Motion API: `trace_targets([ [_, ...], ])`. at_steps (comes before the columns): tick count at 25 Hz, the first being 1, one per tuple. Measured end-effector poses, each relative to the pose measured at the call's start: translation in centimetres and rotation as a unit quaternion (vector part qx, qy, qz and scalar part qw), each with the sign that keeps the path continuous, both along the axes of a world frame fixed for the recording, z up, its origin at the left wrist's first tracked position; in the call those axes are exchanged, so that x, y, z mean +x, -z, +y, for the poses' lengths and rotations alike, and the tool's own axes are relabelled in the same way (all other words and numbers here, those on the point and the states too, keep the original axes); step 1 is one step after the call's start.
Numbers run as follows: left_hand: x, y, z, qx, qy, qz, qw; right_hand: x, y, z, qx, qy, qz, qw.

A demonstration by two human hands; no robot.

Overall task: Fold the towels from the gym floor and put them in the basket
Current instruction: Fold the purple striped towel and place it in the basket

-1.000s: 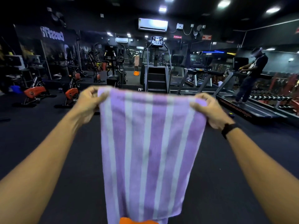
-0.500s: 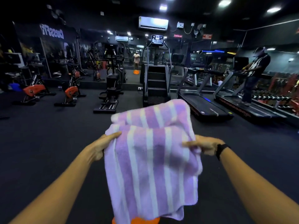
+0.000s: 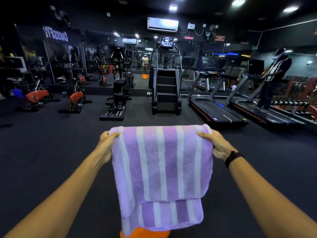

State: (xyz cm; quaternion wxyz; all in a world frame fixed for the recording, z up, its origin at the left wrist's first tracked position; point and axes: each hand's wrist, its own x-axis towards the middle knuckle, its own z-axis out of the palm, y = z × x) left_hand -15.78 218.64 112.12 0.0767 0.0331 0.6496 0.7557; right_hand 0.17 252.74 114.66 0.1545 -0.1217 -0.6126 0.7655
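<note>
A purple towel with white stripes (image 3: 161,170) hangs in front of me, folded over once, its front layer ending above the back layer's lower edge. My left hand (image 3: 107,145) grips the folded top edge at the left corner. My right hand (image 3: 217,145), with a black band on the wrist, grips the right corner. Under the towel's bottom edge an orange basket (image 3: 137,233) shows partly on the floor; most of it is hidden by the towel.
Dark gym floor (image 3: 51,152) all around. Ahead stand a stair climber (image 3: 165,86), an elliptical (image 3: 118,93) and orange exercise bikes (image 3: 75,97). Treadmills (image 3: 217,109) line the right side, with a person (image 3: 272,78) standing on one.
The towel was held up full length, then its top half was flipped forward over the rest. Both hands dropped lower and now hold the folded edge level.
</note>
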Motion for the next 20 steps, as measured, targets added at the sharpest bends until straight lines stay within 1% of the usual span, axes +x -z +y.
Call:
trace_targets([
  [1, -0.3, -0.5, 0.0, 0.009, -0.021, -0.015, 1.0, -0.3, 0.1, -0.2, -0.01, 0.015, 0.004, 1.0],
  [2, -0.3, -1.0, 0.0, 0.028, -0.021, -0.029, 0.999, -0.5, 0.0, -0.5, -0.02, 0.029, 0.01, 0.999],
  [4, -0.2, -1.3, -0.3, 0.066, 0.037, -0.014, 0.997, -0.8, -0.4, -0.6, -0.031, 0.043, 0.024, 0.998],
  [5, 0.1, -1.4, -0.5, 0.056, 0.081, 0.013, 0.995, -0.7, -0.6, -0.6, -0.037, 0.031, 0.039, 0.998],
  [6, 0.4, -1.7, -0.7, 0.01, 0.121, 0.054, 0.991, -0.5, -0.9, -0.8, -0.026, 0.023, 0.044, 0.998],
  [7, 0.8, -2.0, -0.8, -0.062, 0.142, 0.107, 0.982, -0.3, -1.1, -1.0, 0.011, 0.016, 0.038, 0.999],
  [9, 0.8, -2.2, -1.2, -0.219, 0.096, 0.213, 0.947, -0.1, -1.0, -0.8, 0.149, 0.031, 0.007, 0.988],
  [10, 0.7, -2.4, -1.4, -0.27, 0.064, 0.255, 0.926, 0.0, -0.9, -0.7, 0.219, 0.041, -0.01, 0.975],
  [12, 0.5, -2.8, -2.1, -0.335, 0.023, 0.32, 0.886, 0.3, -0.8, -0.3, 0.312, 0.034, -0.026, 0.949],
  [14, 0.0, -3.3, -2.6, -0.394, -0.018, 0.365, 0.843, 0.7, -1.1, 0.1, 0.376, 0.0, -0.044, 0.926],
  [15, -0.3, -3.6, -3.0, -0.408, -0.007, 0.375, 0.832, 0.9, -1.4, 0.4, 0.41, -0.016, -0.05, 0.911],
  [16, -0.5, -4.1, -3.6, -0.399, 0.048, 0.367, 0.839, 1.1, -1.9, 0.5, 0.439, -0.031, -0.053, 0.896],
  [17, -0.4, -4.7, -4.3, -0.37, 0.139, 0.335, 0.855, 1.5, -2.3, 0.7, 0.444, -0.049, -0.051, 0.893],
  [18, -0.5, -5.0, -5.0, -0.336, 0.222, 0.291, 0.868, 1.9, -2.7, 0.7, 0.425, -0.073, -0.053, 0.901],
  [19, -0.3, -5.1, -5.4, -0.318, 0.263, 0.245, 0.877, 2.1, -2.9, 0.5, 0.388, -0.102, -0.059, 0.914],
  [20, 0.0, -5.1, -5.5, -0.324, 0.257, 0.213, 0.885, 2.2, -2.9, 0.1, 0.351, -0.116, -0.069, 0.927],
])
